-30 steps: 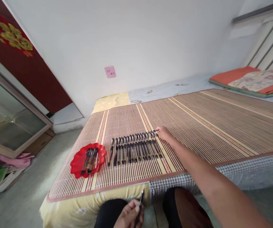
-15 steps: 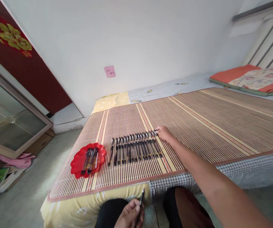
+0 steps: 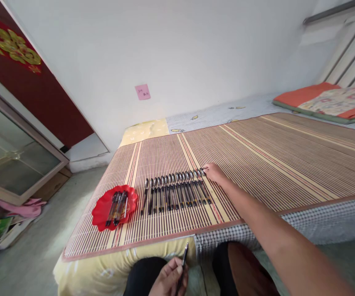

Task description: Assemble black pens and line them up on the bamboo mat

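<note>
A row of several dark pens (image 3: 174, 194) lies side by side on the striped bamboo mat (image 3: 257, 164) covering the bed. My right hand (image 3: 213, 172) reaches out to the right end of the row, its fingers pinched on the top of the last pen (image 3: 204, 190). At the bottom edge, above my lap, my left hand (image 3: 168, 280) is closed around another dark pen (image 3: 183, 258), which points upward. A red plate (image 3: 101, 214) with a few more pens sits on the mat left of the row.
Folded orange and patterned bedding (image 3: 331, 100) lies at the far right of the bed. A glass-fronted cabinet (image 3: 10, 156) and clutter on the floor (image 3: 1, 222) stand to the left. A pink note (image 3: 142, 91) is stuck on the white wall.
Almost nothing has moved. My right hand stays at the end of the pen row and my left hand still holds its pen; the view has shifted only slightly.
</note>
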Available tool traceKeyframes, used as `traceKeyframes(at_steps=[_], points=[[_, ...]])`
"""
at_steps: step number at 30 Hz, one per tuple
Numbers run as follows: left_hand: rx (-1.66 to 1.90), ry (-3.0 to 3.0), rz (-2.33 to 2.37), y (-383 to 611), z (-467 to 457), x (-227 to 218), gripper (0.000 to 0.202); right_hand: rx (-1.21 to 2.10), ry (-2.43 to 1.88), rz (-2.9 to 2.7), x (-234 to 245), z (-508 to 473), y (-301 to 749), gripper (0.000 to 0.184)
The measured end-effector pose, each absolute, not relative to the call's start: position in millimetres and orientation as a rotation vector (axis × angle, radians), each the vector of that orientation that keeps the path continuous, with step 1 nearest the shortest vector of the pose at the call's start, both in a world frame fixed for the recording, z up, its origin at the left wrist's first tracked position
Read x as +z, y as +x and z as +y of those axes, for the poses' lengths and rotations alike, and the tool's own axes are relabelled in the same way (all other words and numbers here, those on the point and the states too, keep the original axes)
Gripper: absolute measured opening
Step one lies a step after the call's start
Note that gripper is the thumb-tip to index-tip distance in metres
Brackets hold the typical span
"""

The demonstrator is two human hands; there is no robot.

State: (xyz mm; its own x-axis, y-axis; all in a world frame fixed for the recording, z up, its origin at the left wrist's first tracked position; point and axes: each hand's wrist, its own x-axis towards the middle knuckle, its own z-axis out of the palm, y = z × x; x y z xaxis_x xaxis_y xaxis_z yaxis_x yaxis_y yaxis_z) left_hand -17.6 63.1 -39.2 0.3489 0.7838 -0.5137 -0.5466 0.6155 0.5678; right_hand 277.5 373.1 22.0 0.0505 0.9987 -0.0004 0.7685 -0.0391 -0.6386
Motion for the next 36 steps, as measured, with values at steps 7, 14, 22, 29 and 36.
traceKeyframes(at_steps=[7,14,22,29,36], points=[[0.954,0.215,0.927,-16,58,-18,0.038,0.672,-1.794,-1.561,50,344,271,0.027],[1.012,0.311,0.897,-10,59,-11,0.047,1.089,-1.345,-1.616,73,206,222,0.036],[1.069,0.349,0.921,-9,59,-13,0.047,1.496,-1.129,-1.564,21,122,158,0.026],[1.088,0.374,0.929,-8,59,-16,0.046,1.460,-1.114,-1.451,19,112,143,0.039],[1.067,0.377,0.895,-9,58,-16,0.042,1.396,-1.058,-1.496,21,113,141,0.046]])
